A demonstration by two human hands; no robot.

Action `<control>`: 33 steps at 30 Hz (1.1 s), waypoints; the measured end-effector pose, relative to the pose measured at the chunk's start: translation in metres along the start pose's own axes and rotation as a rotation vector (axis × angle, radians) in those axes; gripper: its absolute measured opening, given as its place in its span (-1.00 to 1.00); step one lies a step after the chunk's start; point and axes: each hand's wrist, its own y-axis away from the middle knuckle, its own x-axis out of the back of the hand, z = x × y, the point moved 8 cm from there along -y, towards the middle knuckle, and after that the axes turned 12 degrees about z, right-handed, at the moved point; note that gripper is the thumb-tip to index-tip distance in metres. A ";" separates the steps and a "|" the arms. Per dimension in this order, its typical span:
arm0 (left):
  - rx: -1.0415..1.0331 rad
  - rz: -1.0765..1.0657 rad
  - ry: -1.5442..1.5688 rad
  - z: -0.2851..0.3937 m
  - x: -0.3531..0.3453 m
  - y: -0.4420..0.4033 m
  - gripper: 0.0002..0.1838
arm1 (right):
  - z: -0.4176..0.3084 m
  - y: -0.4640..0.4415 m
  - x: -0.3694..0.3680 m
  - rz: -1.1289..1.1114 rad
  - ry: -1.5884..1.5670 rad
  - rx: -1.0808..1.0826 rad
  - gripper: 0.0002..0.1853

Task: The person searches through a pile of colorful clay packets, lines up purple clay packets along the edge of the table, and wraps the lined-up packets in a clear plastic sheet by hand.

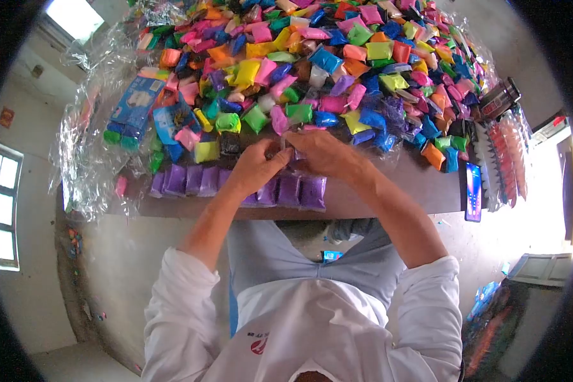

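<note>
My left hand (261, 167) and my right hand (328, 155) meet over the table's near part, fingers closed and almost touching. A bit of clear plastic and a purple patch show between them, but the fingers hide most of it, so what they hold cannot be made out. Just beneath the hands lies a row of purple packets (288, 191), side by side near the table edge; my left hand and forearm cover part of the row. Beyond my fingertips sits a pink packet (279, 120), with a green packet (255, 118) to its left.
A large heap of small coloured packets (318, 60) spreads over the far table (388, 191). Crumpled clear plastic (86, 146) and a blue printed bag (135, 102) lie left. At right are a phone (473, 191), a dark jar (500, 99) and red-and-clear plastic packaging (508, 156).
</note>
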 end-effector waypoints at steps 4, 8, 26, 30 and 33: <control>-0.037 0.078 -0.150 -0.006 -0.002 -0.005 -0.55 | 0.000 0.000 -0.002 -0.056 -0.002 -0.060 -0.50; 0.014 0.058 -0.121 -0.022 -0.001 -0.010 -0.55 | -0.011 0.004 0.045 0.019 -0.056 -0.130 -0.66; 0.054 0.045 -0.038 -0.031 0.000 -0.011 -0.47 | -0.054 0.099 0.019 0.106 0.029 -0.263 -0.49; 0.090 0.047 0.014 -0.038 -0.001 -0.009 -0.47 | -0.052 0.106 0.022 0.095 0.003 -0.281 -0.48; 0.032 0.078 0.015 -0.029 0.002 -0.009 -0.49 | -0.049 0.108 0.028 0.161 -0.056 -0.360 -0.49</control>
